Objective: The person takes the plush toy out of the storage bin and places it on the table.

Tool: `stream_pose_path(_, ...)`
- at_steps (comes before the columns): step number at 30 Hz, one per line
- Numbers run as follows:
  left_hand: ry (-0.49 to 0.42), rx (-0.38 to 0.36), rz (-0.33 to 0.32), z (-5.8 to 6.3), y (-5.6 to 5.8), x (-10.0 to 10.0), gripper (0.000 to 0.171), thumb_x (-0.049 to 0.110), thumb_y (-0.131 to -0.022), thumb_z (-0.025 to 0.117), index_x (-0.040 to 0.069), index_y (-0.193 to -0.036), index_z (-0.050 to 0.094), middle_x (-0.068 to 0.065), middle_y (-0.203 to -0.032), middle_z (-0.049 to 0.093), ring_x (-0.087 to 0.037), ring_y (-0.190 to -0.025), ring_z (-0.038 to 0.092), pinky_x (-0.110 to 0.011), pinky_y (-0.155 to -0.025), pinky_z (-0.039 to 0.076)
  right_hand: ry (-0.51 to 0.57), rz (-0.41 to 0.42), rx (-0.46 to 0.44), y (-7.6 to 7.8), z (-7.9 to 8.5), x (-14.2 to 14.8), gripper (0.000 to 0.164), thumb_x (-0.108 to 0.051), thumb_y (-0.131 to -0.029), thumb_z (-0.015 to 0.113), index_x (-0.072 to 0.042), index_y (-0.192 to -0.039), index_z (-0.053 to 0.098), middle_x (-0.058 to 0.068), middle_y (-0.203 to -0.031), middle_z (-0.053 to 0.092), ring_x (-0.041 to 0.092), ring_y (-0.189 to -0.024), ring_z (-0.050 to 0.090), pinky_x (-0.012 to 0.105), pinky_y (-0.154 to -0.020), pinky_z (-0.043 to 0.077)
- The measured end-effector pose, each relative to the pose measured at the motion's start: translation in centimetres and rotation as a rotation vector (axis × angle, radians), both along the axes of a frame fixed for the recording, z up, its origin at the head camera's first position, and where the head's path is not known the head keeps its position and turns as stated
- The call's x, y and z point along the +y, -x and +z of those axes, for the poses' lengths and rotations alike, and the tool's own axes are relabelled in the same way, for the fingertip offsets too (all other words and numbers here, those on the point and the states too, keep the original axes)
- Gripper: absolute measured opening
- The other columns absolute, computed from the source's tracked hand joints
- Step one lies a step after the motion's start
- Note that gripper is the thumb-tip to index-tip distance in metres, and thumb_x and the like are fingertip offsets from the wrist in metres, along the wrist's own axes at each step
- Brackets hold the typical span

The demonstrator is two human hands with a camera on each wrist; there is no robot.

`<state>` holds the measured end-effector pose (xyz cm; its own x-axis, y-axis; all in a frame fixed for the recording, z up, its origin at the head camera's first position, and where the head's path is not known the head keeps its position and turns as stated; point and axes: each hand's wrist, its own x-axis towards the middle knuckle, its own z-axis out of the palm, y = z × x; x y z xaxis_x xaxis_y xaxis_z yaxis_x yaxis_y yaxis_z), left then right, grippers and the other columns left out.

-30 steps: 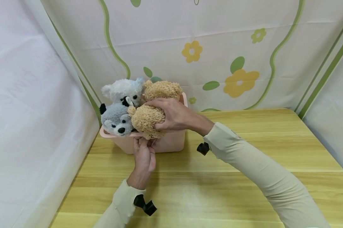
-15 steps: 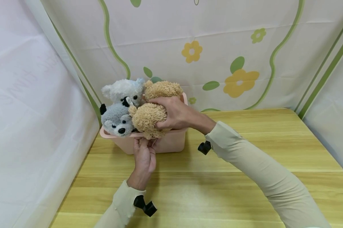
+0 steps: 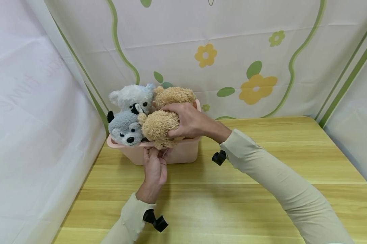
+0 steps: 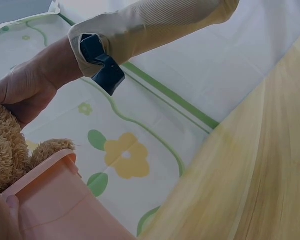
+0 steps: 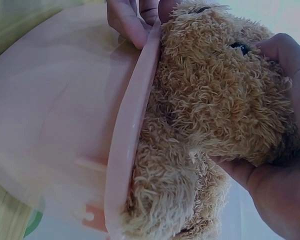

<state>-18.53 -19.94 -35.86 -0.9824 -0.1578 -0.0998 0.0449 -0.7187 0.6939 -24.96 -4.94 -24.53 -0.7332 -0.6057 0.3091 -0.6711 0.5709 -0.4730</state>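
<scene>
A pink plastic bin full of plush toys stands on the table in the head view. My right hand holds the head of the front curly tan teddy bear, thumb on the near side and fingers over the far side. Down at the bin's front rim, my left hand pinches the edge, its fingertips against the bear, as the right wrist view shows. The bear's body is tucked inside the rim. A grey plush dog with black ears sits left of the bear.
Behind the dog is a white plush toy, and a second tan plush fills the back right of the bin. The wooden table extends to the right. White fabric walls with flower prints stand behind and at the sides.
Over the last second the right hand and the bear's head have shifted very slightly right. Both hands keep their holds; the left hand and bin look unmoved.
</scene>
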Motion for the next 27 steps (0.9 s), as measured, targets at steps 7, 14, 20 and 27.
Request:
stream_pose_path(7, 0.019, -0.005, -0.006, 0.1, -0.1, 0.0, 0.013, 0.015, -0.095, 0.05, 0.019, -0.104, 0.042, -0.003, -0.108, 0.057, -0.011, -0.082, 0.063, -0.028, -0.083, 0.058, 0.023, 0.004, 0.001, 0.0, 0.1, 0.1, 0.068, -0.028, -0.068, 0.075, -0.012, -0.13, 0.049, 0.003, -0.123, 0.06, 0.012, -0.104, 0.059, 0.023, -0.089, 0.053)
stream_pose_path(14, 0.014, 0.0, -0.014, 0.1, -0.2, 0.0, 0.013, 0.016, -0.095, 0.051, 0.019, -0.104, 0.042, -0.004, -0.111, 0.056, -0.012, -0.085, 0.063, -0.029, -0.087, 0.057, 0.052, -0.009, 0.003, 0.1, 0.2, 0.0, 0.067, -0.025, -0.068, 0.074, -0.013, -0.129, 0.05, 0.003, -0.124, 0.059, 0.012, -0.105, 0.059, 0.023, -0.088, 0.053)
stream_pose_path(20, -0.003, 0.0, 0.001, 0.0, -0.3, -0.2, 0.011, 0.013, -0.096, 0.048, 0.018, -0.105, 0.044, -0.005, -0.112, 0.055, -0.015, -0.084, 0.065, -0.033, -0.089, 0.056, 0.058, -0.028, 0.003, 0.1, 0.2, -0.3, 0.068, -0.026, -0.069, 0.075, -0.013, -0.13, 0.05, 0.005, -0.133, 0.054, 0.02, -0.123, 0.051, 0.03, -0.104, 0.046)
stream_pose_path(27, -0.01, 0.031, 0.006, 0.0, 0.0, 0.1, 0.012, 0.011, -0.096, 0.048, 0.017, -0.105, 0.044, -0.003, -0.093, 0.061, -0.015, -0.081, 0.065, -0.034, -0.086, 0.057, 0.091, -0.043, 0.034, 0.2, 1.0, -0.5, 0.065, -0.023, -0.069, 0.074, -0.012, -0.129, 0.052, 0.005, -0.132, 0.055, 0.019, -0.123, 0.051, 0.029, -0.104, 0.045)
